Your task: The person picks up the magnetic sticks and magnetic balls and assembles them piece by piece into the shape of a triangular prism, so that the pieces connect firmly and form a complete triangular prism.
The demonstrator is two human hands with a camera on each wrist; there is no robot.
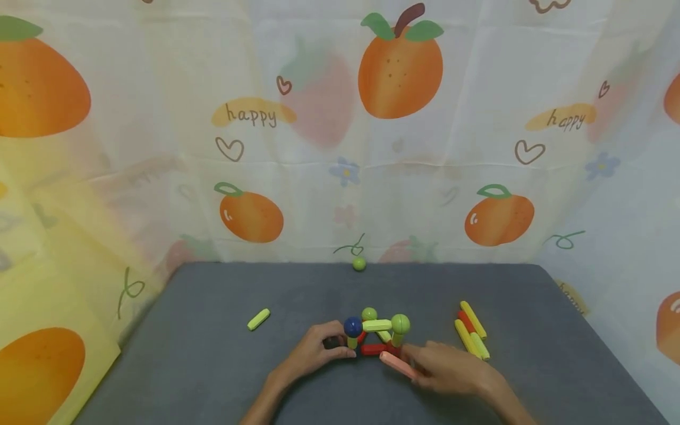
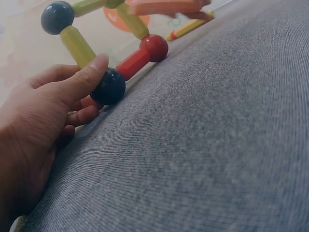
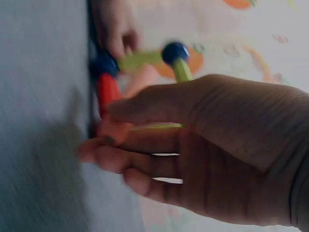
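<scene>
A box-like frame of magnetic rods and balls stands mid-table, with a yellow-green rod (image 1: 377, 325) across its top between a blue ball (image 1: 353, 326) and a green ball (image 1: 401, 324). My left hand (image 1: 316, 351) pinches the frame's lower blue ball (image 2: 110, 88), thumb on top. From that ball a red rod (image 2: 133, 64) runs to a red ball (image 2: 154, 48). My right hand (image 1: 451, 369) holds a salmon-coloured rod (image 1: 397, 364) between thumb and fingers, close by the frame's lower right corner. Whether the rod touches the frame I cannot tell.
Several yellow and red rods (image 1: 473, 330) lie grouped at the right. One yellow-green rod (image 1: 258, 319) lies at the left. A loose green ball (image 1: 359, 264) sits at the back edge of the grey table (image 1: 202, 366), before a fruit-print curtain (image 1: 425, 159).
</scene>
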